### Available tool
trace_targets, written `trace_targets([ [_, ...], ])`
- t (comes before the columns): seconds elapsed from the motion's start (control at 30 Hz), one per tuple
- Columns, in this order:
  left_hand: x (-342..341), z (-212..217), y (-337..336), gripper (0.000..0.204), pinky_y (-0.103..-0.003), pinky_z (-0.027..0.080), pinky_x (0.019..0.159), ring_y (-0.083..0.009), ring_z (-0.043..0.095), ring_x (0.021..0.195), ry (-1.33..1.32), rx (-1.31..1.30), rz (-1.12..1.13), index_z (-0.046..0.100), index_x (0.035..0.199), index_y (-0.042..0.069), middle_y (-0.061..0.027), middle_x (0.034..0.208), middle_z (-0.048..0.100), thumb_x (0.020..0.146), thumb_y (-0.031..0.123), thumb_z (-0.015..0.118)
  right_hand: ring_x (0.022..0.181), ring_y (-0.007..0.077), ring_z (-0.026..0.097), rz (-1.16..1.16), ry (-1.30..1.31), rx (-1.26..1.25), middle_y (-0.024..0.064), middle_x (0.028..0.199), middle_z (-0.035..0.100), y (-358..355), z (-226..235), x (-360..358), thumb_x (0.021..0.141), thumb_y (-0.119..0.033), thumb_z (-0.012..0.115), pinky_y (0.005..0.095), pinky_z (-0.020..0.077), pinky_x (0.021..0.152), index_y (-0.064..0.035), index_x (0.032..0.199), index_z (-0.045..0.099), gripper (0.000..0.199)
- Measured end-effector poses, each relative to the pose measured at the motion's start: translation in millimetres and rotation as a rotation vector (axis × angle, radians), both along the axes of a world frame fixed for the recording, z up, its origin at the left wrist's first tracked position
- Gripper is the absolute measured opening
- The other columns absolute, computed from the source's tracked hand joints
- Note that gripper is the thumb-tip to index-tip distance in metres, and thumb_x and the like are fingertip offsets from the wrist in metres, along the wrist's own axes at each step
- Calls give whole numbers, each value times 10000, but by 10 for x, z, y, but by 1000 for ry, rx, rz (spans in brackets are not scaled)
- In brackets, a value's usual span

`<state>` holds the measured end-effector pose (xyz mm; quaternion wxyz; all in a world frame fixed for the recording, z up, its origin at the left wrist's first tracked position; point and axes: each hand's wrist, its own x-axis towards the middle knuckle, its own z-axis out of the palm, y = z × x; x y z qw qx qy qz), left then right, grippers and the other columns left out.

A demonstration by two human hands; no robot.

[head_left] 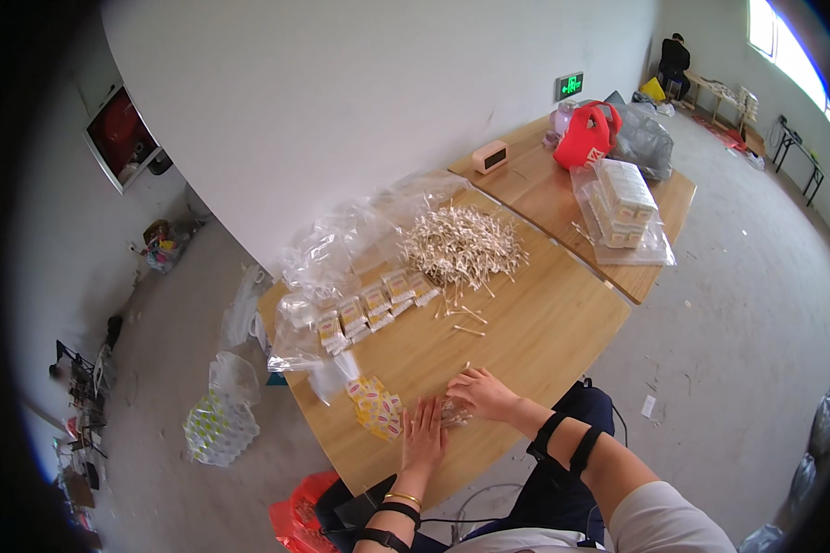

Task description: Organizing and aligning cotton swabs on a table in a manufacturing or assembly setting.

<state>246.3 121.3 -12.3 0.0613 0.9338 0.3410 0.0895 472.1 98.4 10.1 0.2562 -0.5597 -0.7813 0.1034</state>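
Note:
My left hand (422,437) lies flat with fingers stretched out near the table's front edge, beside a small clear plastic packet (453,413). My right hand (484,394) is bent over the far side of this packet, fingers curled down onto it. What the packet holds is partly covered by my hands; it looks like cotton swabs. Left of my left hand lies a spread of yellow and white printed cards (374,407). Beyond them stand rows of small filled packets (364,310) with the same colours. A large heap of loose cotton swabs (461,245) lies farther back, with several strays in front.
Crumpled clear plastic bags (327,244) line the wall side of the wooden table (544,323). On the adjoining table are a pink clock (491,157), a red bag (586,136), a grey plastic bag (644,140) and stacked white packs (625,195). Another person (674,57) sits far off.

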Motion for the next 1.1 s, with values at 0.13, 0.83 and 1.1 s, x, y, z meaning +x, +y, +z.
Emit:
trace_targets([
  [0.13,83,-76,-46,729,-578,121,1214,-318,222,1502,-17,-26,27,205,1566,64,-125,1615,258,937,270,510,1123,242,540,-56,76,17,14,1097,607,-25,-68,230,811,-167,696,395,436,961,-155,1046,687,235],
  [0.83,224,135,-209,777,-582,204,1192,-440,313,1390,-289,-141,140,267,1488,-63,-255,1460,344,816,117,612,992,307,548,-82,292,51,78,964,595,232,-197,-10,771,-50,650,377,468,863,-93,871,647,109],
  [1.1,128,112,-92,813,-606,93,1201,-402,202,1488,-22,-83,56,233,1529,-27,-211,1581,267,900,353,582,1081,288,535,-267,268,45,56,1022,604,177,57,-36,776,-118,702,430,445,927,-110,924,647,158],
])
